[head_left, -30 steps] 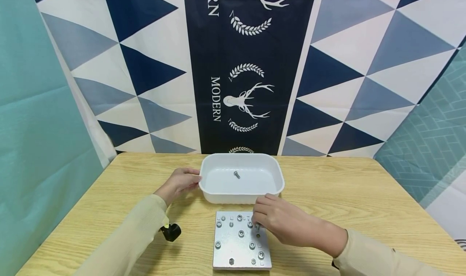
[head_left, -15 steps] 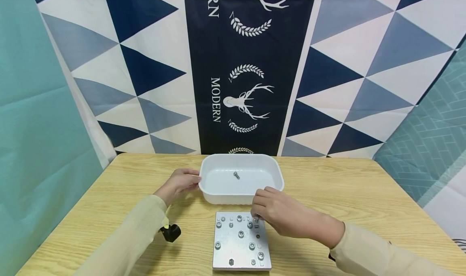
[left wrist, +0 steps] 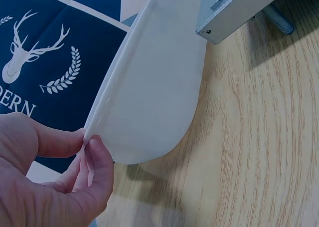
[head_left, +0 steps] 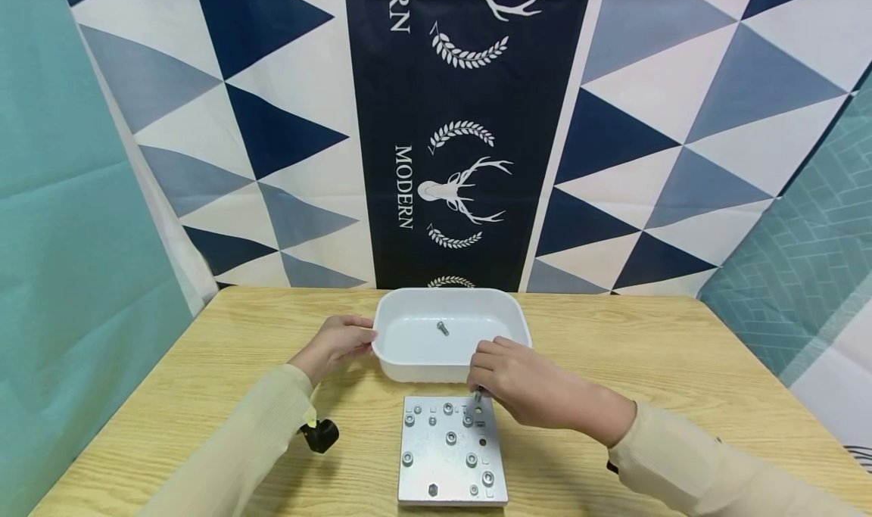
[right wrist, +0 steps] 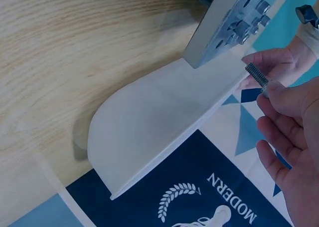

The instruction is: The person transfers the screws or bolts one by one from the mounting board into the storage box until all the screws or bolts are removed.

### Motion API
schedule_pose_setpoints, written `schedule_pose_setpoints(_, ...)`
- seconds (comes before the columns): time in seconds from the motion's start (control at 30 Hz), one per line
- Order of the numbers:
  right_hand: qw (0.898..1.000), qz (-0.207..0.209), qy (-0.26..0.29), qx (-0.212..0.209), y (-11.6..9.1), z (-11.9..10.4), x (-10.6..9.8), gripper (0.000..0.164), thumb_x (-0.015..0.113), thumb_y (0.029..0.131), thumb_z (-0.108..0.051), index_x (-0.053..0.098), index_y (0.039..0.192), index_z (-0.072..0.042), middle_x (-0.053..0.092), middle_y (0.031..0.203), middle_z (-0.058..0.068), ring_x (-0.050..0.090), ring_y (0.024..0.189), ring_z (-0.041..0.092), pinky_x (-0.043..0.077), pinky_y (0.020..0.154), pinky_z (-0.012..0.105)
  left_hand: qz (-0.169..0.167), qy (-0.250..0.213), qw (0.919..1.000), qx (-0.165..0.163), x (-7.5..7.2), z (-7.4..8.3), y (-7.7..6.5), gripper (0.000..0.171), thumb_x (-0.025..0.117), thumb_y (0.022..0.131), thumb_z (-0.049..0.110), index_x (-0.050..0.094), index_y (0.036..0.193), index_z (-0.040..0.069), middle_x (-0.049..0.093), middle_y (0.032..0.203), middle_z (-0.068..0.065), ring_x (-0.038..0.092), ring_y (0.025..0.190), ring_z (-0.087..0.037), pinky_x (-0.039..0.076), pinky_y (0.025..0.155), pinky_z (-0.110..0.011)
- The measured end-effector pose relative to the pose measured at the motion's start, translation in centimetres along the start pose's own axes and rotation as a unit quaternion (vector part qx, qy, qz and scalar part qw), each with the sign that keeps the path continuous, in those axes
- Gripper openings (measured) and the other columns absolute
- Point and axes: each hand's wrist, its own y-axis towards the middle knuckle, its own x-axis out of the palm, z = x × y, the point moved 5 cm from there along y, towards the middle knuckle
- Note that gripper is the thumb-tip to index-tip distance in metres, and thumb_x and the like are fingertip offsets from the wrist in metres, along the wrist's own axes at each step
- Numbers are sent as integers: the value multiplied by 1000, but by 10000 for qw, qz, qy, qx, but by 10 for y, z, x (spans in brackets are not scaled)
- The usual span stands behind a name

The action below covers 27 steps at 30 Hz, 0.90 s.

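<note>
A metal plate (head_left: 425,471) lies on the table with several bolts set in it and some bare holes at its right side. Behind it stands a white plastic tub (head_left: 436,373) with one loose bolt (head_left: 443,328) inside. My left hand (head_left: 338,343) pinches the tub's left rim between thumb and fingers, plain in the left wrist view. Between thumb and forefinger, my right hand (head_left: 521,384) holds a threaded bolt (right wrist: 256,74), its shank sticking out past the fingertips. This hand is over the plate's far right corner, overlapping the tub's front right corner in the head view.
The wooden table (head_left: 613,350) reaches back to a patterned cloth (head_left: 450,123). A black wrist device (head_left: 320,434) hangs beneath my left sleeve. In the left wrist view a bolt shank (left wrist: 278,20) juts from the plate's underside.
My right hand has lifted the bolt away from the plate's upper right holes and moved back toward the tub. My left hand stays on the rim.
</note>
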Motion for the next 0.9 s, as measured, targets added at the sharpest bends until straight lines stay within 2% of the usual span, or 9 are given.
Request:
schedule_pose_setpoints(0.27,10000,20,-58,-66,4,6,3,13,75,80,-13,65,88,-16,62,82,-9,51,82,8,45,73,23,69,20,10000,-44,0,0,2,32,60,91,0,56,122,-8,59,99,-10,58,77,-10,54,69,-17)
schedule_pose_setpoints(0.57,9999,-98,-35,53,10,13,3,13,74,81,-10,66,88,-16,63,83,-8,53,83,9,48,77,25,60,61,10000,-35,-1,-1,2,33,60,91,1,56,122,-8,60,99,-10,58,76,-10,57,78,-23)
schedule_pose_setpoints(0.9,9998,-119,-94,87,15,20,1,14,74,81,-8,66,89,-16,64,84,-7,53,82,9,47,74,24,81,164,9998,-57,-2,0,2,32,61,91,2,57,122,-6,62,97,-10,60,73,-9,57,76,-22)
